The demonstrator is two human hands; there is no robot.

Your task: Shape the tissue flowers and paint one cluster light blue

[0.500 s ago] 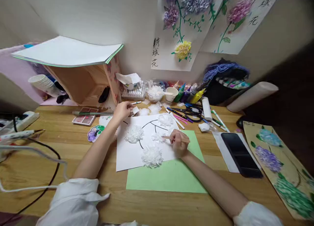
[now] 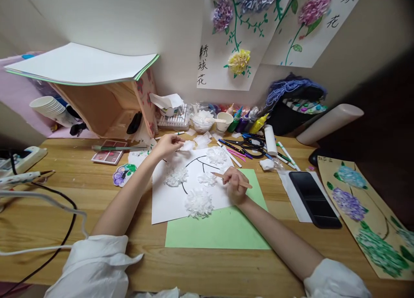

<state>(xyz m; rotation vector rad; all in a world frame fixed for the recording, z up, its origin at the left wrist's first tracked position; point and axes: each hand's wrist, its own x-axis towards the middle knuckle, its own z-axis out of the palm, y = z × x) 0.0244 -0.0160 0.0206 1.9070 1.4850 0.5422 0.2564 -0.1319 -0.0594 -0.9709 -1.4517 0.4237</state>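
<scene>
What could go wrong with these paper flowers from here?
The pointed stick in the right hand might snag or loosen the small white flower by its tip. The left forearm passes close to the purple-and-green palette; if that paint is wet, it could smudge the arm.

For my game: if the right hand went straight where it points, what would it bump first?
The right hand, thin brown stick leading, would likely meet the small white paper flower, though depth is unclear.

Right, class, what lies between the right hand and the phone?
In the head view, going from the right hand to the phone: one end of its wooden stick, green paper, wooden tabletop, then the white sheet under the phone.
</scene>
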